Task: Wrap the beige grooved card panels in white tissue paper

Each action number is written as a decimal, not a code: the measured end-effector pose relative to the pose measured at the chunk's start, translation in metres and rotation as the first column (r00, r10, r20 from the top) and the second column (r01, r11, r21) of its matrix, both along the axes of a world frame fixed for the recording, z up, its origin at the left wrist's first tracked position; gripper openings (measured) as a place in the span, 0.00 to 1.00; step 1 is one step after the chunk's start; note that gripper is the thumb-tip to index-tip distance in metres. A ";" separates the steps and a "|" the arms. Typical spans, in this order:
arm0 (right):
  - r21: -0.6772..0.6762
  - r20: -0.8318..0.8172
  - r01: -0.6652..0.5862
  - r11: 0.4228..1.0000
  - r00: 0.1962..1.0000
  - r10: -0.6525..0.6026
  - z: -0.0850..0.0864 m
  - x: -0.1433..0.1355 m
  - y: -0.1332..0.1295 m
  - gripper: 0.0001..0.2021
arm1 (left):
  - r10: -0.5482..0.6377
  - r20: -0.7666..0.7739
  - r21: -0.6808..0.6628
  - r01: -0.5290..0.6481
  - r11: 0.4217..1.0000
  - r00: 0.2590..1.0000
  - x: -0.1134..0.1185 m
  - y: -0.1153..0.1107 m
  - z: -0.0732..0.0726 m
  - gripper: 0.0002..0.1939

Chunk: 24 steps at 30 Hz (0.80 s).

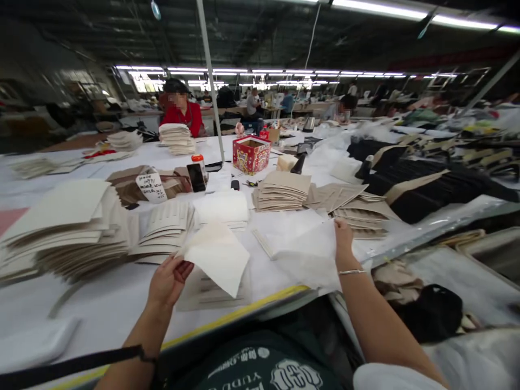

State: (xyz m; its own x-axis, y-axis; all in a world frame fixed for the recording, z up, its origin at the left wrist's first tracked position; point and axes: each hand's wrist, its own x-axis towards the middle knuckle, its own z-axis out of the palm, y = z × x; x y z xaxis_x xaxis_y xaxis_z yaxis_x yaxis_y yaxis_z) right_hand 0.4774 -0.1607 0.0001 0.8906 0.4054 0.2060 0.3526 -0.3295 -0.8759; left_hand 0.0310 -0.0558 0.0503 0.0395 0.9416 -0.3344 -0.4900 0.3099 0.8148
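My left hand (169, 279) pinches the left corner of a cream fabric piece (221, 257), which hangs tilted above a pale panel (203, 290) on the table. Over to the right, my right hand (343, 233) is closed on the edge of a thin, translucent white sheet (311, 246). Part of that sheet lies on the table. A narrow marked strip (263, 244) rests between my hands. Just beyond the cream piece sits a stack of white pieces (222, 208).
Stacks of cream panels (81, 216) stand at the left, with beige stacks (282, 190) ahead. Farther back are a red box (252, 155), a phone (196, 177) and a metal pole (212, 81). Black fabric bundles (430, 184) lie right. A person in red (190, 116) sits across.
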 end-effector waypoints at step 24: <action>-0.565 0.224 -0.751 0.340 0.257 0.940 -0.043 -0.273 -0.010 0.27 | 0.232 -0.290 0.279 -0.150 0.949 0.928 -0.058 -0.043 0.063 0.28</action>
State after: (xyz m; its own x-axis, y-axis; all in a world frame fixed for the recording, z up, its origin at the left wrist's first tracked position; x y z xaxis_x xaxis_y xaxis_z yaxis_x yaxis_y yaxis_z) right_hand 0.2045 -0.1708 -0.0430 -0.2007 0.9705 0.1336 0.8705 0.2392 -0.4301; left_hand -0.0271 -0.0985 0.1130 -0.2187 0.9742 -0.0552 -0.2242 0.0049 0.9745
